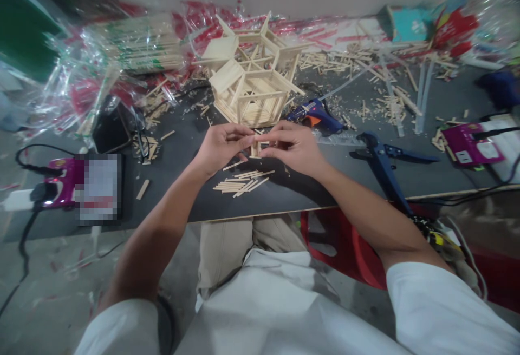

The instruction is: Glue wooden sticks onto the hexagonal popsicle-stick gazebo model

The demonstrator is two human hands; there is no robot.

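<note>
Both hands meet at the middle of the dark table, in front of a wooden stick model [262, 100] with several angled panels. Between them is a small assembly of wooden sticks [255, 150]. My left hand [223, 146] pinches it from the left, fingertips close to those of the other hand. From the right, my right hand [294, 146] has thumb and fingers closed on the same piece. The fingers cover most of it. A loose pile of thin wooden sticks [241, 184] lies just below the hands.
A blue glue gun [319, 115] lies behind my right hand. Right of it is a dark blue cutter [382, 163]. Purple power strips [473, 144] sit at both sides, and a phone [99, 187] is at the left. Plastic-wrapped stick bundles [138, 44] and scraps line the back.
</note>
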